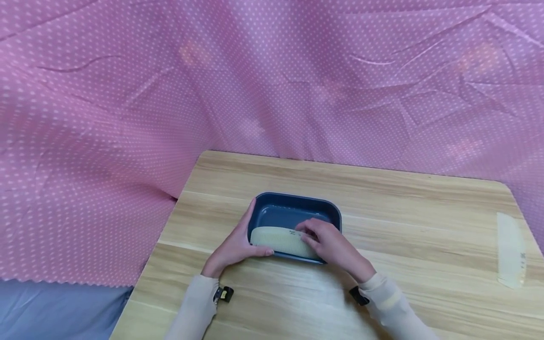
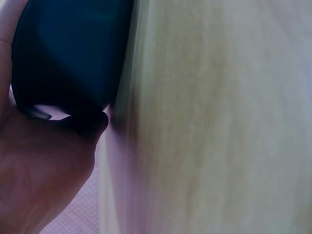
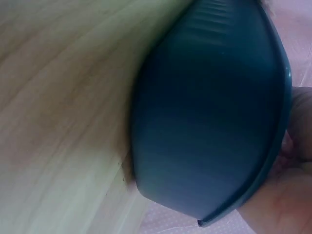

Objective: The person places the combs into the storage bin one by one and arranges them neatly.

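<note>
A dark blue rectangular tray (image 1: 293,200) lies on the wooden table. Inside it, along the near side, rests a pale cream comb (image 1: 276,238) with fine teeth and small dark print. My left hand (image 1: 235,245) holds the tray's left end, thumb along the near rim and fingers along the left side. In the left wrist view the thumb touches the tray wall (image 2: 73,53). Reaching into the tray, my right hand (image 1: 325,241) pinches the comb near its right end; its fingertips are partly hidden. The right wrist view shows the tray's outer wall (image 3: 204,117), with the hand beyond the rim.
A second pale comb (image 1: 510,250) lies near the right edge of the table (image 1: 425,212). Pink dotted cloth (image 1: 276,85) hangs behind and to the left of the table. Blue-grey fabric (image 1: 55,309) shows at the lower left.
</note>
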`<state>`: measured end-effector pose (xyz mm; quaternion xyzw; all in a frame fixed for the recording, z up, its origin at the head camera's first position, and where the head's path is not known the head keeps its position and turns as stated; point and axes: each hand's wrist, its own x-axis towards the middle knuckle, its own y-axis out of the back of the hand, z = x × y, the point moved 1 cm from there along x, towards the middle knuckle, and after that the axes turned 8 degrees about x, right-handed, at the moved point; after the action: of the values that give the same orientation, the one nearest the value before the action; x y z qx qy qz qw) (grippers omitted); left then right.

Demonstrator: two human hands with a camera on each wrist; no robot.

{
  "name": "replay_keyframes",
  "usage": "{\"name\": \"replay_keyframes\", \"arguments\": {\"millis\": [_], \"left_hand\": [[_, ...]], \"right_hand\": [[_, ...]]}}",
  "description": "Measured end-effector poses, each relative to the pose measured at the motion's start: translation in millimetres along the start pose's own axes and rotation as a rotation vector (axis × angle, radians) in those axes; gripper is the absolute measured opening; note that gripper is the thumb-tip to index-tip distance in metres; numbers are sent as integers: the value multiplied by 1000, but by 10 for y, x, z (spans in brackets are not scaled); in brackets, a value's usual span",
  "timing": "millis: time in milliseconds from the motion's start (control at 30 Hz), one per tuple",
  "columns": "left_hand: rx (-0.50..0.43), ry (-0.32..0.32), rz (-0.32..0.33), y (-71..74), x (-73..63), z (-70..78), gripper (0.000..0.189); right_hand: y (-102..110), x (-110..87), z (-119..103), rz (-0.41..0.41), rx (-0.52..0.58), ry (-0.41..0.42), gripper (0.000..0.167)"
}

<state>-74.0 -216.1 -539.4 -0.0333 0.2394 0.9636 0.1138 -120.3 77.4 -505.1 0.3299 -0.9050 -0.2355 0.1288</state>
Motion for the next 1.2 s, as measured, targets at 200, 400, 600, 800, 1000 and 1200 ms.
{"name": "replay_keyframes", "arguments": {"millis": [200,400,600,800,1000,1200], "left_hand": [[-8,5,-6,-14,15,-3,146],[-2,-12,-1,-9,19,-22,143],[12,-9,6,-8,-2,8,143],[31,2,14,1,-19,7,145],[36,14,19,5,-25,7,145],[25,-9,12,-16,5,26,145]], "right_hand": [[-15,-20,-22,-7,-85,5,21],[-24,-30,-32,12,-111,-8,25],[33,-65,-2,110,92,-37,37],[199,-103,18,245,311,-77,42],[372,-217,83,343,351,-114,39],[578,-399,188,422,353,-135,39]]}}
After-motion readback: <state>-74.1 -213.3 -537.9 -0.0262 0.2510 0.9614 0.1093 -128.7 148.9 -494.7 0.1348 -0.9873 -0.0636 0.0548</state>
